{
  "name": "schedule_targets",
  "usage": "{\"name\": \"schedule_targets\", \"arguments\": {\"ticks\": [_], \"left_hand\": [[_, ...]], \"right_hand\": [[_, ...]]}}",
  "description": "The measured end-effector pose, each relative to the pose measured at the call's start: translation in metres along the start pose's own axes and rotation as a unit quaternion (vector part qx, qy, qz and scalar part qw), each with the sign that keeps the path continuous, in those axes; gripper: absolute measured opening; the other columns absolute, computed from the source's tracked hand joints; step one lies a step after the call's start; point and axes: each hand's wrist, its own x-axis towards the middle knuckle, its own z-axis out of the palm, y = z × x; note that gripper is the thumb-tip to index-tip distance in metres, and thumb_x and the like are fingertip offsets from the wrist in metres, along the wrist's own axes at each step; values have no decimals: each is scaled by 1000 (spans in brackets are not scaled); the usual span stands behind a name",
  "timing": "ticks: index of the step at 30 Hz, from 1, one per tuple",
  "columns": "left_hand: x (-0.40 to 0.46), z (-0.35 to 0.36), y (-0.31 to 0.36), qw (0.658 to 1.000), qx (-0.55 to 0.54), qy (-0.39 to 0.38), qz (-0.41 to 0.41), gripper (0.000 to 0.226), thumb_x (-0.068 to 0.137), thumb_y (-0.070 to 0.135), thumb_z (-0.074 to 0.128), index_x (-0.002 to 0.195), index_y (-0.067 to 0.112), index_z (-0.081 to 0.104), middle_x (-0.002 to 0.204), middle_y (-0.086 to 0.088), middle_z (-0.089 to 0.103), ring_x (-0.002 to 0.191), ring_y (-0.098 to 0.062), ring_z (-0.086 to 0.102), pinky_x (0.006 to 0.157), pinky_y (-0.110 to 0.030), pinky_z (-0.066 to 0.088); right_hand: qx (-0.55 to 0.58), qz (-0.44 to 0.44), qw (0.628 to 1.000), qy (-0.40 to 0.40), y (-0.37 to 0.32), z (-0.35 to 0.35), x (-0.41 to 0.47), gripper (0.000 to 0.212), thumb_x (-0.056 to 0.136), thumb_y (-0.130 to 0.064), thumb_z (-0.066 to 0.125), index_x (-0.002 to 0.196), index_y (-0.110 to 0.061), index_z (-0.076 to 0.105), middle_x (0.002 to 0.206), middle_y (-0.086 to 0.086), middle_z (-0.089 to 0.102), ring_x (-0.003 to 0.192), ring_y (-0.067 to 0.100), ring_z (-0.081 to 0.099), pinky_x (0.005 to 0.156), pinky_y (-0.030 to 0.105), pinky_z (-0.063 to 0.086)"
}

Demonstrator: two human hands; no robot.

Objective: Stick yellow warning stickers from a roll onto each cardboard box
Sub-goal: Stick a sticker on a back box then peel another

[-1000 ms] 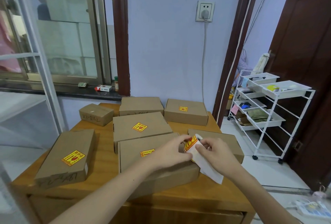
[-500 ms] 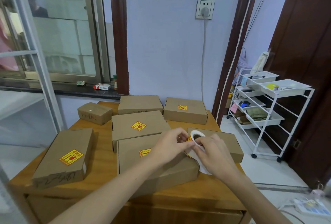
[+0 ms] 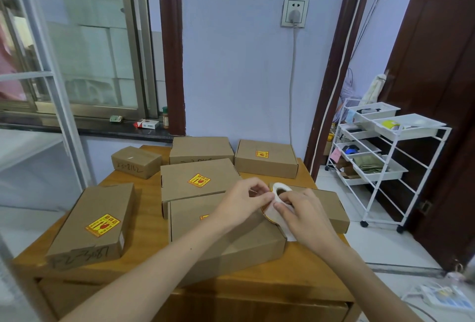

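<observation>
Together, both hands meet just right of the frame's centre over the wooden table (image 3: 144, 221). The right hand (image 3: 303, 213) is closed around the sticker roll (image 3: 280, 190), its fingers wrapped over the white backing strip that trails down toward the lower right. The left hand (image 3: 241, 200) pinches at the roll's edge with thumb and fingertips. Under them lies the largest cardboard box (image 3: 221, 239), a sliver of yellow sticker (image 3: 204, 216) showing beside the left wrist. Another box at lower left (image 3: 95, 221), one at centre (image 3: 198, 180) and one at the back right (image 3: 266, 158) each carry a yellow sticker. A small box (image 3: 136, 162) sits at the table's upper left.
</observation>
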Motion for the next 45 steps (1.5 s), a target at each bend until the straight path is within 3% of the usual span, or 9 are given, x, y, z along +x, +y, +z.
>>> {"name": "schedule_targets", "arguments": {"ticks": [4,9,18,25,30,34,39,43,45], "left_hand": [[0,2,-1,999,31,9,-1,9,92,26,65,88,20,70,85,8,70,85,-4,65,78,-27,52],[3,0,-3,998,60,23,-6,10,94,22,61,90,18,69,83,9,67,78,1,60,69,-13,45],[3,-21,-16,991,110,58,-45,14,94,14,58,83,15,67,78,7,64,72,-4,56,60,-12,41],[-1,-41,-23,983,132,112,-63,12,96,16,59,88,16,67,89,4,67,86,-9,60,64,-15,42],[-3,-42,-24,977,158,135,-51,12,97,23,58,97,19,69,85,8,63,79,-5,56,59,-16,41],[-2,-43,-27,982,130,129,-53,12,96,23,60,96,18,71,80,5,65,73,-10,60,66,-32,55],[-1,-45,-29,984,120,122,-46,13,96,21,59,95,17,71,87,3,69,68,-9,61,60,-24,53],[0,-45,-28,985,113,124,-47,11,96,21,61,94,19,72,82,7,68,66,-12,64,63,-29,57],[1,-46,-26,985,112,122,-45,11,96,21,62,98,20,72,86,7,69,70,-11,65,68,-30,58]], "right_hand": [[31,29,999,-11,5,5,-1,20,95,-33,50,101,-23,66,85,-12,59,92,12,43,72,29,36],[76,66,995,-15,13,8,-2,21,94,-32,49,104,-25,66,93,-9,64,98,11,43,78,33,43],[49,89,995,-9,29,5,-5,22,95,-35,46,99,-25,64,92,-11,60,102,12,43,74,32,39],[-74,100,992,-24,39,-4,-16,30,94,-35,43,109,-21,66,99,1,67,94,18,47,73,35,42],[-153,95,983,-41,42,11,-26,27,95,-37,45,104,-23,66,96,-1,66,82,13,43,67,29,33],[-118,101,987,-45,44,19,-29,23,93,-38,48,91,-24,67,85,-5,62,85,14,56,70,30,44],[-33,123,991,-49,38,10,-8,36,94,-42,48,79,-16,67,74,1,69,70,16,62,67,34,48],[74,129,989,-9,22,6,12,33,93,-44,50,98,-18,70,91,-7,70,84,7,62,75,28,51],[111,126,986,-7,12,7,20,32,93,-42,50,100,-17,70,87,-9,69,81,3,60,71,25,49]]}}
